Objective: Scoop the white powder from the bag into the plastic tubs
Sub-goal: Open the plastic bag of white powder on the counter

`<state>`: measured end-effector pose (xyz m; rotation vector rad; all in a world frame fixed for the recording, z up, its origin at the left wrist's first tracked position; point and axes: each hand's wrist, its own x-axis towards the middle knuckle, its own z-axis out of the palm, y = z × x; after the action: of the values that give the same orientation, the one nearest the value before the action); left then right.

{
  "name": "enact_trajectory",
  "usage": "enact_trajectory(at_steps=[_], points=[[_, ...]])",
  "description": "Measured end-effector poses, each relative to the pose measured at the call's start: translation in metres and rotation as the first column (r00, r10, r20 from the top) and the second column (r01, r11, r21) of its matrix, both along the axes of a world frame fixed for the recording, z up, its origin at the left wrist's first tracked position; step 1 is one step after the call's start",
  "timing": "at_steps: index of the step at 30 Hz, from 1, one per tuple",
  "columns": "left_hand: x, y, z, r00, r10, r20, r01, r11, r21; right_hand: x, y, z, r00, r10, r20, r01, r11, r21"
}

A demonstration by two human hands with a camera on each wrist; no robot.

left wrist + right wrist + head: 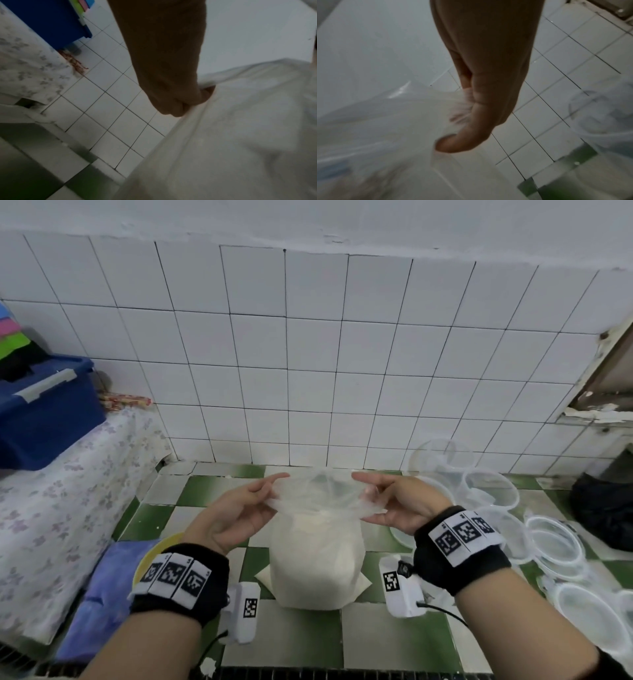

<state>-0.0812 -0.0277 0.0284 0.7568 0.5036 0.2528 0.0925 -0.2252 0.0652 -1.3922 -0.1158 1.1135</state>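
A clear plastic bag (317,563) full of white powder stands upright on the green-and-white checkered floor, in the middle of the head view. My left hand (246,508) pinches the left side of the bag's mouth, and my right hand (390,501) pinches the right side, holding the mouth spread apart. The left wrist view shows my left hand (178,105) gripping the bag film (240,135). In the right wrist view my right hand (471,121) holds the thin film (385,115). Several clear plastic tubs (555,542) lie to the right of the bag. No scoop is visible.
A white tiled wall (315,354) rises just behind the bag. A blue storage box (44,412) sits on a flowered cloth at the left. A yellow bowl (154,553) and blue cloth (99,604) lie at the near left. A black bag (603,508) is at the far right.
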Motion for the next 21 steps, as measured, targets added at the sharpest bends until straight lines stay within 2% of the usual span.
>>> enact_trajectory(at_steps=[4, 7, 10, 14, 16, 17, 19, 21], points=[[-0.005, 0.005, -0.008, 0.999, 0.042, -0.027, -0.044, 0.994, -0.095, 0.001, 0.0, -0.006, 0.983, -0.1, -0.157, 0.101, 0.995, 0.002], [-0.004, 0.007, -0.009, 0.997, 0.056, -0.058, -0.063, 0.992, -0.111, 0.005, -0.001, -0.013, 0.93, -0.221, -0.294, 0.236, 0.972, 0.015], [-0.003, 0.007, -0.004, 0.994, 0.06, -0.093, -0.071, 0.99, -0.121, 0.006, -0.004, -0.02, 0.892, -0.304, -0.335, 0.327, 0.945, 0.012], [-0.008, 0.005, 0.0, 0.965, -0.084, -0.25, 0.073, 0.996, -0.052, -0.001, -0.011, -0.023, 0.892, -0.294, -0.343, 0.295, 0.954, -0.05], [-0.011, 0.003, 0.001, 0.958, -0.112, -0.266, 0.107, 0.994, -0.032, -0.003, -0.012, -0.023, 0.902, -0.261, -0.343, 0.258, 0.965, -0.055], [-0.011, 0.002, 0.001, 0.967, -0.081, -0.241, 0.072, 0.996, -0.046, -0.003, -0.012, -0.024, 0.894, -0.263, -0.362, 0.268, 0.963, -0.038], [-0.01, 0.002, -0.003, 0.982, 0.066, -0.176, -0.093, 0.984, -0.152, -0.003, -0.009, -0.027, 0.861, -0.3, -0.411, 0.323, 0.946, -0.013], [-0.008, 0.005, -0.008, 0.971, 0.191, -0.147, -0.227, 0.928, -0.296, -0.005, -0.007, -0.032, 0.837, -0.321, -0.442, 0.355, 0.935, -0.006]])
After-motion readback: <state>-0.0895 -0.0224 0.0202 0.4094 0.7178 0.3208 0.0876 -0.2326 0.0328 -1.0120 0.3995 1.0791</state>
